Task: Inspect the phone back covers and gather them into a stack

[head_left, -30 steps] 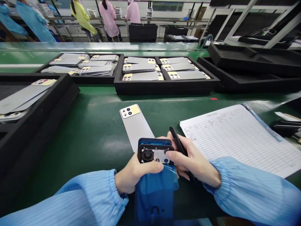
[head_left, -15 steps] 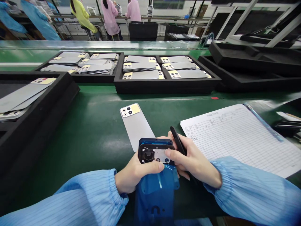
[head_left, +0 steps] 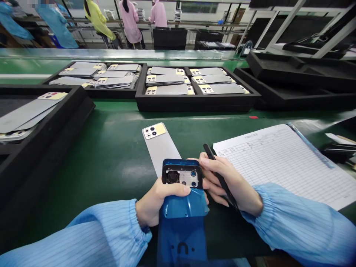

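Note:
My left hand [head_left: 155, 200] is closed around a phone back cover [head_left: 180, 167], its thumb lying below the camera area. That upper end has a black border and a silvery camera plate with round lens openings. Blue film [head_left: 183, 207] hangs down from the cover, peeled partly loose and folded forward. In my right hand [head_left: 225, 174] are slim black tweezers [head_left: 222, 180], slanting with one blunt end up; their other end is hidden. Its lower fingers are close to the cover's right edge. Behind the cover lies a grey phone back panel [head_left: 161, 148] with a cream-and-white camera patch.
Black trays [head_left: 197, 103] with grey panels stand across the back; another tray [head_left: 55, 137] is at left. Stacked trays [head_left: 300, 92] sit back right. A printed form [head_left: 272, 159] lies right of my hands. People in coloured smocks [head_left: 129, 22] are beyond the bench.
My right thumb has come off the camera plate, and the right hand has drawn slightly right with the tweezers. The blue film now folds further forward, below the camera area.

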The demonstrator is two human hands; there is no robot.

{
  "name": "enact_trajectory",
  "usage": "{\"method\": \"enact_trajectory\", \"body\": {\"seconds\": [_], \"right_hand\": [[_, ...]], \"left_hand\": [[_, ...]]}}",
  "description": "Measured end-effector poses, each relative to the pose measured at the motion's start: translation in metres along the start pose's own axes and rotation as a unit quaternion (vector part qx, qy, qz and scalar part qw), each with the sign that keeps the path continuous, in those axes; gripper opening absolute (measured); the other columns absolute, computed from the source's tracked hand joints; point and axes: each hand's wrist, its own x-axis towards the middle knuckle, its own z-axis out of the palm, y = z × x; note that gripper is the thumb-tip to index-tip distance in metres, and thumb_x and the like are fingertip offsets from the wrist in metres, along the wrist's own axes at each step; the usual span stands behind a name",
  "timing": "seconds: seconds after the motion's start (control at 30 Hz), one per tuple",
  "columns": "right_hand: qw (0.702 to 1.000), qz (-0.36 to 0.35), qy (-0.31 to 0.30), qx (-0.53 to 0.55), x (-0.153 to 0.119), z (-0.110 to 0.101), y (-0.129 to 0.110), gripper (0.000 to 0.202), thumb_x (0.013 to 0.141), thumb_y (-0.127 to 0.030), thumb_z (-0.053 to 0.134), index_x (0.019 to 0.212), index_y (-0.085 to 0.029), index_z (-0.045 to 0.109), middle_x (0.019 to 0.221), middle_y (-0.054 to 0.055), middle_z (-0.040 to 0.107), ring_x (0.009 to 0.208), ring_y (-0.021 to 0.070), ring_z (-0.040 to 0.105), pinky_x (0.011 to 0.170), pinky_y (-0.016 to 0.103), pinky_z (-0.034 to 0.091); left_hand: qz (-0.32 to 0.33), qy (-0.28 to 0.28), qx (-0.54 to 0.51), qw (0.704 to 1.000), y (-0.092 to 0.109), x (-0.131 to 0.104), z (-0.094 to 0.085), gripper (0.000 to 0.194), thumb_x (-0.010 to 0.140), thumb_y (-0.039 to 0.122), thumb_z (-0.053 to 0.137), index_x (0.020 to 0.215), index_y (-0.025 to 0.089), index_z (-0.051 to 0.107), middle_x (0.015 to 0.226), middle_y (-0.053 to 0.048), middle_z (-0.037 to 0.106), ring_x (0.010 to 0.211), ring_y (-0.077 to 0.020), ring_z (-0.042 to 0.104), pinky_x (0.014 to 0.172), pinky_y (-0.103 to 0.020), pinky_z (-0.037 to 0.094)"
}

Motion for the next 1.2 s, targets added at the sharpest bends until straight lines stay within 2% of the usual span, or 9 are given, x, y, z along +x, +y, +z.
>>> {"method": "enact_trajectory", "body": {"seconds": [0.23,0.47,0.67,0.8,0.93,1.0,1.1,1.2], "right_hand": [[1.000,-0.010,0.013,-0.007,0.0027,-0.0018,0.0010,0.035,0.086,-0.038,0.050,0.060,-0.019,0.035,0.042,-0.010,0.032,0.027,0.0019,0.024,0.024,0.010,0.026],[0.998,-0.054,0.002,-0.039,0.0053,-0.0037,0.0071,0.037,0.089,-0.039,0.042,0.058,-0.018,0.037,0.040,-0.007,0.042,0.026,0.0051,0.035,0.029,0.016,0.033],[0.998,-0.030,0.007,-0.047,0.0026,-0.0020,0.0022,0.030,0.085,-0.038,0.050,0.066,-0.019,0.038,0.049,-0.007,0.047,0.026,-0.0002,0.025,0.024,0.010,0.021],[0.997,-0.034,-0.012,-0.065,0.0013,-0.0043,0.0030,0.023,0.081,-0.030,0.057,0.074,-0.020,0.038,0.051,-0.008,0.051,0.029,-0.0010,0.026,0.028,0.009,0.022],[0.994,-0.035,-0.004,-0.100,0.0001,-0.0046,0.0044,0.022,0.080,-0.026,0.057,0.075,-0.021,0.037,0.051,-0.009,0.049,0.031,-0.0004,0.027,0.029,0.010,0.022],[0.986,-0.058,0.017,-0.154,-0.0005,-0.0033,0.0042,0.023,0.079,-0.024,0.057,0.072,-0.020,0.035,0.050,-0.009,0.046,0.032,0.0007,0.029,0.030,0.011,0.023],[0.955,-0.121,0.057,-0.264,-0.0014,-0.0014,0.0034,0.025,0.078,-0.022,0.058,0.067,-0.020,0.035,0.049,-0.009,0.041,0.036,0.0027,0.033,0.035,0.014,0.029],[0.927,-0.181,0.055,-0.324,-0.0022,-0.0014,0.0034,0.024,0.079,-0.021,0.056,0.067,-0.020,0.035,0.049,-0.009,0.038,0.042,0.0054,0.039,0.042,0.018,0.035]], "left_hand": [[-0.003,-0.011,0.012,1.000,0.0007,0.0006,-0.0003,0.028,0.074,0.016,0.054,0.099,0.007,0.062,0.082,-0.014,0.068,0.077,-0.0211,0.065,0.077,-0.036,0.050],[0.005,0.007,0.014,1.000,0.0010,-0.0004,0.0009,0.028,0.072,0.015,0.055,0.098,0.008,0.062,0.081,-0.013,0.068,0.076,-0.0220,0.065,0.076,-0.039,0.051],[0.010,-0.010,0.015,1.000,0.0011,0.0004,0.0011,0.025,0.074,0.014,0.053,0.096,0.008,0.063,0.081,-0.013,0.068,0.076,-0.0209,0.065,0.075,-0.035,0.051],[0.034,-0.007,0.013,0.999,0.0017,0.0002,0.0020,0.031,0.073,0.010,0.055,0.104,0.010,0.060,0.083,-0.011,0.068,0.076,-0.0208,0.065,0.074,-0.036,0.052],[0.049,-0.006,0.035,0.998,0.0014,-0.0006,0.0029,0.040,0.075,0.010,0.055,0.115,0.012,0.053,0.087,-0.011,0.067,0.078,-0.0220,0.065,0.075,-0.039,0.052],[0.046,-0.004,0.057,0.997,0.0011,-0.0013,0.0037,0.040,0.075,0.011,0.055,0.116,0.012,0.053,0.087,-0.011,0.067,0.078,-0.0231,0.065,0.075,-0.039,0.051],[0.037,0.004,0.074,0.997,0.0009,-0.0019,0.0048,0.040,0.075,0.012,0.056,0.115,0.011,0.053,0.085,-0.012,0.067,0.079,-0.0243,0.065,0.074,-0.039,0.051],[0.041,-0.002,0.061,0.997,0.0010,-0.0019,0.0046,0.038,0.075,0.011,0.057,0.113,0.014,0.055,0.089,-0.011,0.067,0.078,-0.0232,0.066,0.072,-0.036,0.052]]}}
